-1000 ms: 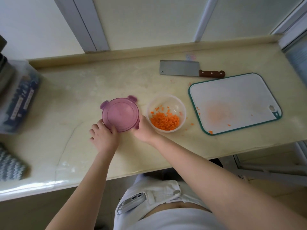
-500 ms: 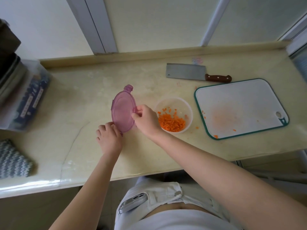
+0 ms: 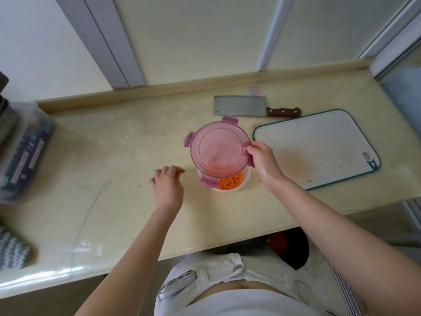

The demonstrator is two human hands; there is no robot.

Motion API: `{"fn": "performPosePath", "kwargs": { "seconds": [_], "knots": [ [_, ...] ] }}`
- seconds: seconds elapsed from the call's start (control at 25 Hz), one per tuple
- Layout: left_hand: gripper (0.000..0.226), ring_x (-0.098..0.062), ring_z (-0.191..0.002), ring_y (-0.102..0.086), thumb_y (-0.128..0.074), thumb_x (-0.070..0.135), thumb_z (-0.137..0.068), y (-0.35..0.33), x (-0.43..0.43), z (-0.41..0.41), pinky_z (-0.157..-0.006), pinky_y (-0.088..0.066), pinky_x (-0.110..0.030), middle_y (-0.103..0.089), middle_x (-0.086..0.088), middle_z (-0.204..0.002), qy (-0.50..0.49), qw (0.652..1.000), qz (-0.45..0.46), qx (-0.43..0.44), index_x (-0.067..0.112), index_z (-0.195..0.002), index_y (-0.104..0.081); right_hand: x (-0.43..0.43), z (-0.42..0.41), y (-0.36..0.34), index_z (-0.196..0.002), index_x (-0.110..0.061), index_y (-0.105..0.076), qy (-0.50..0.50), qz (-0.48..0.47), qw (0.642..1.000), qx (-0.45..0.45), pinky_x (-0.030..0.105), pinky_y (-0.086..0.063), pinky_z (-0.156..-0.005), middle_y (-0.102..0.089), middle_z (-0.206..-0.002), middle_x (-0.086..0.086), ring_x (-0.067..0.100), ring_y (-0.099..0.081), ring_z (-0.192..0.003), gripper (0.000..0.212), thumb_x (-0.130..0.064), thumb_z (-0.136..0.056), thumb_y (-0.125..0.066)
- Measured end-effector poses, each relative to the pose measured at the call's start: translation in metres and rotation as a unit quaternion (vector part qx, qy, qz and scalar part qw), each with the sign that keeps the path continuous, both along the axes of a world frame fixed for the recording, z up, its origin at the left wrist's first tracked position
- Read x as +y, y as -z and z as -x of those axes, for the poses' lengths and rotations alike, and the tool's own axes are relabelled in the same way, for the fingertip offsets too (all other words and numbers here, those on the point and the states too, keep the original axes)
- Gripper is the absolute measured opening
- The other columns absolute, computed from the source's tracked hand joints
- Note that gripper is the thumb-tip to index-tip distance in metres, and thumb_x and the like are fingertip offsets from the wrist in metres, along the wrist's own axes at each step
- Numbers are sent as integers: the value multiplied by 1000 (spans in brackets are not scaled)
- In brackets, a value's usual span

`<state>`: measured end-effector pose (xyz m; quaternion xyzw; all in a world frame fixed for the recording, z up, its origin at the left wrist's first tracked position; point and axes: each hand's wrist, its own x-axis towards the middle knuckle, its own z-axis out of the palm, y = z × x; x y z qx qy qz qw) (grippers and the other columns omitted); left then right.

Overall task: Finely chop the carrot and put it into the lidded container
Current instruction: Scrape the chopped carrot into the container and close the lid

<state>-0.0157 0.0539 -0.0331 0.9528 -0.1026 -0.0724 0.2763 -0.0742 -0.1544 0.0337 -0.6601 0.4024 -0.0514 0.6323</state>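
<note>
Closing the filled container, seen from above. Nearest you, a silver phone (image 3: 177, 283) sits in the pocket of your white trousers, just below the front edge of the pale yellow, glossy countertop (image 3: 114, 160).

Your left hand (image 3: 167, 188) rests on the countertop just left of the container, with its fingers loosely curled and holding nothing. It is probably placed there to steady the container if it slides.

The small round clear plastic container (image 3: 245, 181) stands between your hands. The finely chopped orange carrot (image 3: 229, 181) lies inside it and shows only at the near side.

Your right hand (image 3: 264, 160) pinches the right-hand clip tab of the translucent pink round plastic lid (image 3: 218, 149). The lid is tilted and offset toward the far side, so it hides most of the mouth. Whether it touches the rim cannot be told. Gripping one tab keeps your fingers off the sealing edge.

Chopping and filling look done. What is left is to centre the lid, level it and press the four tabs down.

At right lies the white rectangular plastic cutting board (image 3: 319, 142) with a teal rim. It carries a faint orange stain and a few stray orange crumbs (image 3: 309, 180).

Farthest away, the steel cleaver (image 3: 241, 106) with a brown wooden handle lies flat near the back ledge, well apart from both hands.
</note>
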Motion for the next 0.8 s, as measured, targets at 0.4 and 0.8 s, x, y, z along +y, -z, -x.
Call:
{"fn": "performPosePath", "kwargs": {
  "seconds": [0.4, 0.8],
  "knots": [
    [30, -32, -96, -52, -27, 18, -87, -27, -60, -14, -89, -41, -44, -61, -8, -94, -66, 971, 207, 96, 10, -87, -56, -9, 15, 32, -106, -12, -52, -9, 70, 995, 75, 28, -38, -80, -56, -97, 2, 19, -51, -92, 19, -27, -97, -46],
    [27, -25, -94, -53, -48, 34, -92, -27, -58, -8, -93, -40, -38, -55, 4, -88, -108, 954, 197, 198, 11, -106, -52, -7, 20, 45, -115, -2, -54, -110, 227, 961, 111, 38, -43, -91, -59, -111, 16, 30, -54, -105, 25, -18, -96, -48]
  ]
}}
